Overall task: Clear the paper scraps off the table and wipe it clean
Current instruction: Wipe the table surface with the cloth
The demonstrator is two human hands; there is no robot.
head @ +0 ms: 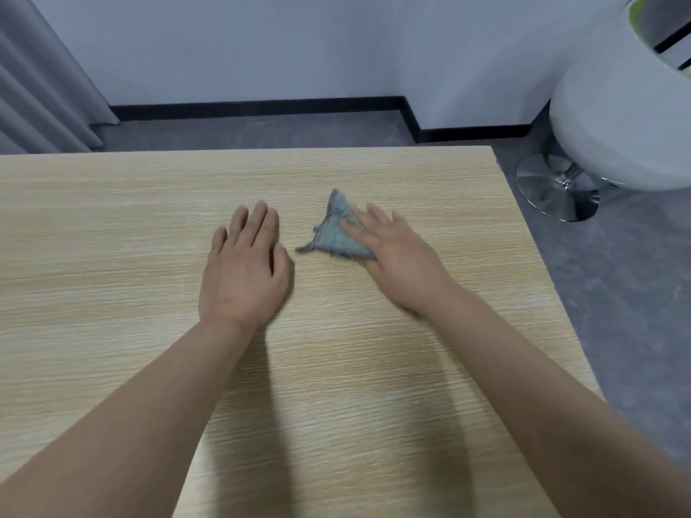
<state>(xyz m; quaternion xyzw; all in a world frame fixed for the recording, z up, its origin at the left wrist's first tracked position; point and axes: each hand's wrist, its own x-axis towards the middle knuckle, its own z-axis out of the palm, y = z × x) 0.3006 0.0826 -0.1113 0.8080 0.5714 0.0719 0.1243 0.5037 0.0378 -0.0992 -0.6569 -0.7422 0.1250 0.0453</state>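
Note:
A small grey-blue cloth (334, 233) lies crumpled into a triangle on the light wooden table (112, 226), right of centre. My right hand (396, 256) presses flat on the cloth's right side with straight fingers; it looks slightly blurred. My left hand (245, 267) lies open just left of the cloth, fingers straight and together, palm down over the tabletop, holding nothing. I see no paper scraps on the table.
The table's right edge (538, 252) runs diagonally down to the right. A white swivel chair (620, 121) with a chrome base (557, 188) stands on the grey floor beyond that edge. Grey curtains (41, 80) hang at the far left.

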